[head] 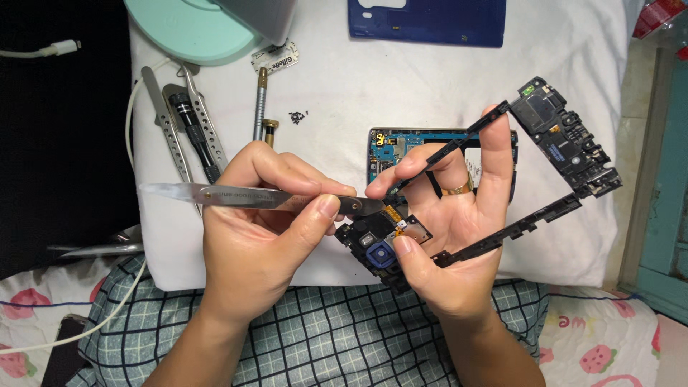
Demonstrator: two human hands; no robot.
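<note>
My left hand (261, 236) grips steel tweezers (236, 196) lying level, their tips reaching a small part on the black plastic phone frame (566, 143). My right hand (448, 229) holds that frame by its lower corner, thumb pressed next to a blue camera ring (380, 254) and a small metal piece (414, 229). The frame tilts up to the right. Behind my right hand lies the opened phone (401, 147) with its blue circuit board showing, partly hidden by my fingers.
On the white cloth (344, 79) lie more tweezers (166, 122), a black-handled screwdriver (195, 129), a brass-tipped tool (259, 107), a razor blade (276, 59), tiny screws (298, 115) and a blue back cover (426, 20). A teal round base (186, 29) stands top left; a white cable (43, 50) runs at the left.
</note>
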